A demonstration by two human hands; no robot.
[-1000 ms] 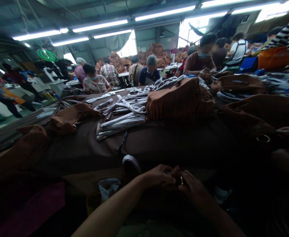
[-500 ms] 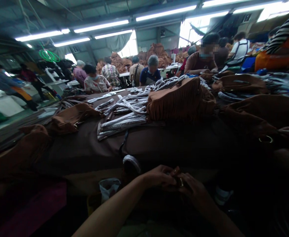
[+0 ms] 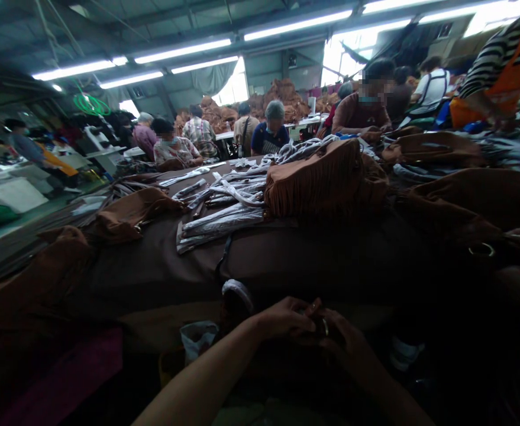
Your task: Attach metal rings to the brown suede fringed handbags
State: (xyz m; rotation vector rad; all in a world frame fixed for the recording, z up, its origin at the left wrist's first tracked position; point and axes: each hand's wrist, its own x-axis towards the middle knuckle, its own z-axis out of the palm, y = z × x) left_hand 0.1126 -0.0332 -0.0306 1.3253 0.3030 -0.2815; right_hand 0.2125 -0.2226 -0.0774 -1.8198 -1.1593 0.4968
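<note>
Low in front of me, my left hand [image 3: 286,316] is closed on a small brown leather tab [image 3: 314,306], whose end sticks up between the fingers. My right hand [image 3: 342,331] meets it from the other side, fingers bent around the same piece. A shiny gold-coloured metal ring [image 3: 325,326] shows by the right fingers; whether it is joined to the tab is too dark to tell. Just left of the hands, a strap loop in white wrapping [image 3: 237,291] rises at the table's near edge. Whatever hangs below the hands is lost in shadow.
Across the dark-covered table [image 3: 153,266] lie white-wrapped straps [image 3: 224,219], a fringed brown bag [image 3: 313,180] and other brown bags [image 3: 131,213]. A white plastic bag [image 3: 197,337] is below the edge. Several co-workers sit beyond; one in stripes [image 3: 493,77] stands far right.
My hands stay almost in place, with the ring showing a little more clearly. The striped co-worker at right has leaned and reached down, and people at far left have shifted.
</note>
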